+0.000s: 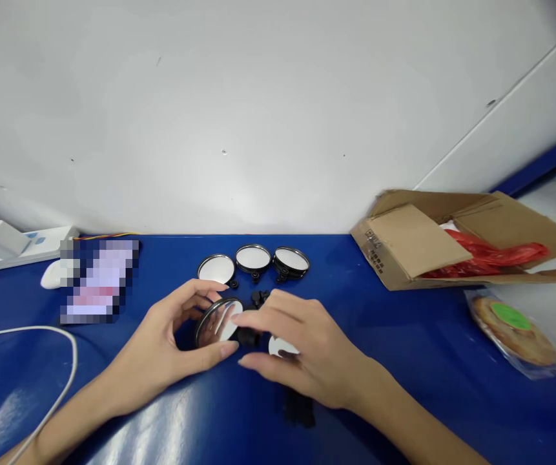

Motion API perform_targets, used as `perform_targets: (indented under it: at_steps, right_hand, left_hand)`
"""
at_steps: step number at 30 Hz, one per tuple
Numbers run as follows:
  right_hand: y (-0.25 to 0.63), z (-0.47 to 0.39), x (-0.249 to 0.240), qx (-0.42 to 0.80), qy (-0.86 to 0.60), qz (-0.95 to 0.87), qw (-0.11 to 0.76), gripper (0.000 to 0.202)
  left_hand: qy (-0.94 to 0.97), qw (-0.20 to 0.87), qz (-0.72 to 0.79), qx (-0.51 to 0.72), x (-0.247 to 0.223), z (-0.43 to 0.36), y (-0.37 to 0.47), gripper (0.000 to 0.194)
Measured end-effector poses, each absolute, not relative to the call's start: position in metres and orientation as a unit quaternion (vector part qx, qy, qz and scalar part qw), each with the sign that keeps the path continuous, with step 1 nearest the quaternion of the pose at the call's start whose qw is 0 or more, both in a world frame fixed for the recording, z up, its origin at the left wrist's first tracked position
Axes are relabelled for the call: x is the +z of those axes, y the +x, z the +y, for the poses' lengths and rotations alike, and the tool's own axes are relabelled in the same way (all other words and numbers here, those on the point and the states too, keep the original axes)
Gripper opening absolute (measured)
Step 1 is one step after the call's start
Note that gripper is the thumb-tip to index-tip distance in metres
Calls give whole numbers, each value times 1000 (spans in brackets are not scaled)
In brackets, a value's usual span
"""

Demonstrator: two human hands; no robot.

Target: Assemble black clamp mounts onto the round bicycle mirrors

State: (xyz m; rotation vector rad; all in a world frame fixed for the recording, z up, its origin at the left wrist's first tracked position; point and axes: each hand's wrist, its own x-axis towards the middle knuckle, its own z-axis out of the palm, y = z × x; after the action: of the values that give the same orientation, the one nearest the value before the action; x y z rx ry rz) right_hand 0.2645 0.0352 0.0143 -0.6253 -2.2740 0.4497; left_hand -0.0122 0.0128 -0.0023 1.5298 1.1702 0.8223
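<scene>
A small round mirror with a dark rim is tilted up between my hands. My left hand curls around its left side, thumb along the lower edge and fingers behind. Fingertips of my right hand touch the mirror's right edge, with its black mount between index finger and thumb. Under the right palm, another round mirror is partly hidden. Black parts show just beyond the right fingers, and a dark black piece lies below that hand.
Three round mirrors, left, middle and right, lie in a row near the wall. An open cardboard box and a wrapped pastry are at right. At left are a phone, power strip and white cable.
</scene>
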Motion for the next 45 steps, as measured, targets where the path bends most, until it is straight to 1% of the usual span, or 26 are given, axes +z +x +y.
perform_targets:
  at_steps: [3,7,10,12,14,16,18,21,24,26,28,33,37,39,41,43,45]
  right_hand:
    - [257,29,12,154,-235,-890,360,26]
    - [252,23,14,185,-230,-877,380,22]
    - [252,19,15,198,-226,-878,372,22]
    - [251,18,13,203,-227,-876,373,22]
    - [250,19,10,210,-254,-863,384,24]
    - [250,21,6,189,-287,-858,383,29]
    - [251,24,4,132,-289,-876,363,35]
    - [250,24,3,67,-265,-903,331,41]
    - [248,20,4,47,-269,-909,314,44]
    - [247,17,6,47,-271,-914,298,43]
    - [248,17,9,73,-263,-922,275,42]
    - [256,21,18,223,-212,-928,211,41]
    - [262,23,25,348,-159,-903,198,25]
    - [265,24,31,415,-153,-874,201,17]
    - [266,25,38,466,-153,-846,210,16]
    - [267,26,43,483,-181,-824,234,17]
    - [267,28,44,461,-260,-802,278,19]
  left_hand:
    - [617,536,458,350,-8,14,-14,61]
    - [659,534,399,348,-9,12,-16,64]
    - [705,485,390,339,-4,8,-13,71]
    - [729,428,414,339,0,5,-9,67]
    - [740,381,440,337,3,3,-5,57]
    - [748,349,454,335,5,2,-2,48]
    - [757,327,460,331,6,1,0,44]
    - [764,333,457,311,5,-1,1,47]
    - [762,351,455,300,3,-6,1,52]
    - [766,344,453,300,2,-9,1,51]
    - [776,345,445,285,3,-11,0,47]
    - [785,425,405,199,12,-8,-2,38]
    - [786,473,364,158,18,-5,-4,38]
    - [778,490,350,179,18,-8,-4,36]
    - [774,489,338,217,17,-11,-4,37]
    - [774,473,337,253,14,-13,-5,43]
    - [768,442,363,289,12,-11,-6,47]
